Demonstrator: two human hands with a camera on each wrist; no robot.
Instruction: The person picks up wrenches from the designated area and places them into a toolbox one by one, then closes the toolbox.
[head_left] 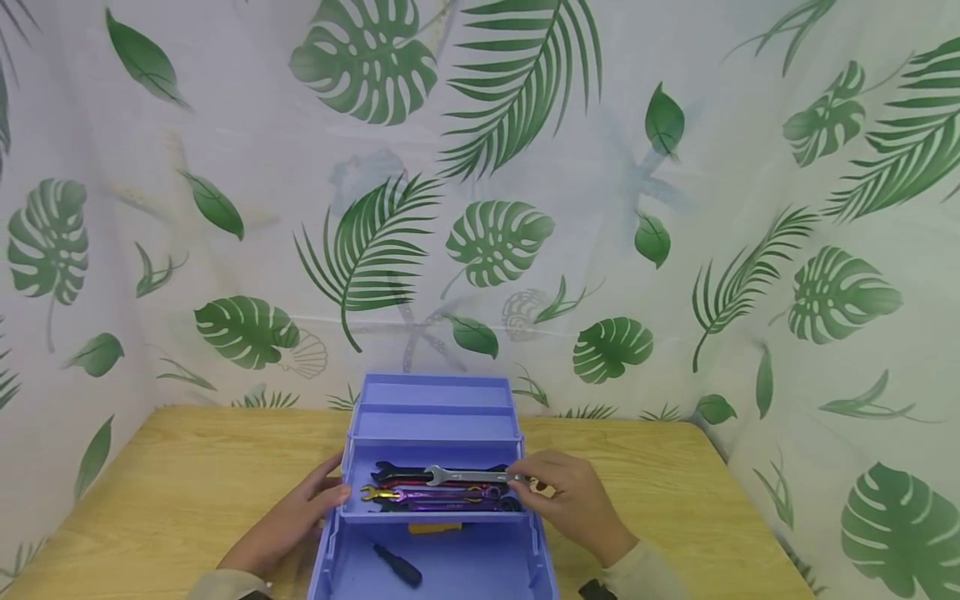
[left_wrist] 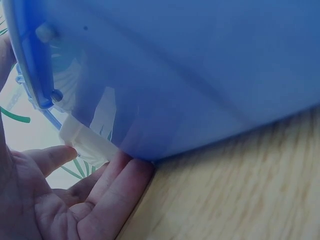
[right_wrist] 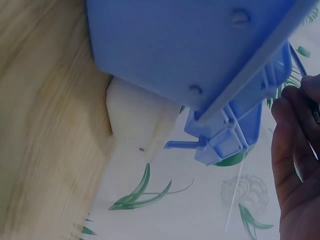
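Note:
My right hand [head_left: 572, 498] pinches the right end of a silver wrench [head_left: 471, 477] between thumb and fingers. The wrench lies level over the upper tray [head_left: 438, 514] of a blue toolbox [left_wrist: 200, 65]. Several wrenches lie in that tray: black, red, gold and a purple wrench [head_left: 450, 505]. My left hand [head_left: 296, 510] touches the toolbox's left side, its thumb at the tray's edge. In the left wrist view, its fingers [left_wrist: 117, 200] rest against the box's lower wall near the tabletop. The wrench is not visible in the right wrist view.
In the toolbox's lower compartment [head_left: 457, 567] lies a dark-handled screwdriver [head_left: 399, 567]. A yellow object [head_left: 435, 527] shows partly under the tray. The raised back section [head_left: 438, 423] stands behind. Wood tabletop [head_left: 637, 467] surrounds the box, and a leaf-patterned curtain [head_left: 525, 350] hangs behind it.

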